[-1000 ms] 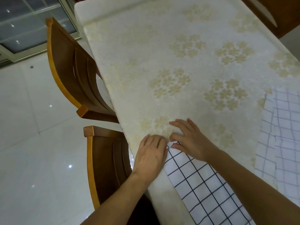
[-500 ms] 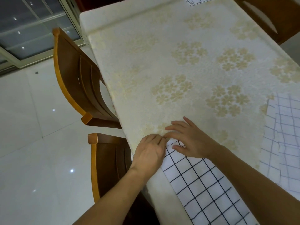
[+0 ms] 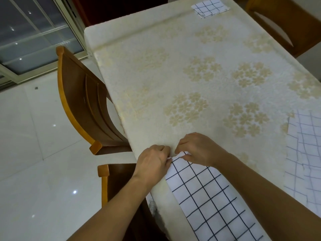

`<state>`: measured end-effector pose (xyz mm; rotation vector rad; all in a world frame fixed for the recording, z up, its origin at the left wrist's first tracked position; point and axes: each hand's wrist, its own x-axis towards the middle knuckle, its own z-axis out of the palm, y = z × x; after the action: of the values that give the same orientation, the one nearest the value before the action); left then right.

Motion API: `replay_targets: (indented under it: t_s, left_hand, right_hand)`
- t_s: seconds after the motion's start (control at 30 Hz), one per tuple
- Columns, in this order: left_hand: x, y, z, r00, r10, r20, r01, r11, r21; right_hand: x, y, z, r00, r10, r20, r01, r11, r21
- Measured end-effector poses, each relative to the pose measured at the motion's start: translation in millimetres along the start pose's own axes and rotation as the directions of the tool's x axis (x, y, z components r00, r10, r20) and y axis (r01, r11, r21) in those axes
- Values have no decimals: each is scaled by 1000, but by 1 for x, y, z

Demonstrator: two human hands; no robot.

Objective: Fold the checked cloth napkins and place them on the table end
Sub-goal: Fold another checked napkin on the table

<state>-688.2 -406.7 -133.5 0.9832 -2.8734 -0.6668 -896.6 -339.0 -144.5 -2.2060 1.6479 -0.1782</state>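
Both my hands, left [image 3: 153, 163] and right [image 3: 197, 149], pinch the napkin [image 3: 208, 195] end; next I fold it back squarely along the bench [image 3: 173, 80]

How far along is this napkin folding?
One folded napkin already sits at the far table end. The left hand and right hand pinch the far edge of the napkin being folded. More unfolded checked cloth waits at the right edge, so most remains.
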Motion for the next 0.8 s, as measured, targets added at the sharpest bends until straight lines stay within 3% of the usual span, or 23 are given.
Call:
replay_targets:
  t_s: [0.2,0.63,0.8]
  left_hand:
    - [0,16,-9,995,74,-69,-73,997,10]
    - [-82,109,-7,987,114,-113,-107,992,60]
    - [-130,149,6,986,168,-19,-164,978,127]
  right_hand:
    - [-2,-2,-21,994,85,62,-87,996,23]
    - [-127,-45,-27,958,14,-287,-40,996,-86]
    - [-190,-73,1,931,-16,-365,-50,984,-172]
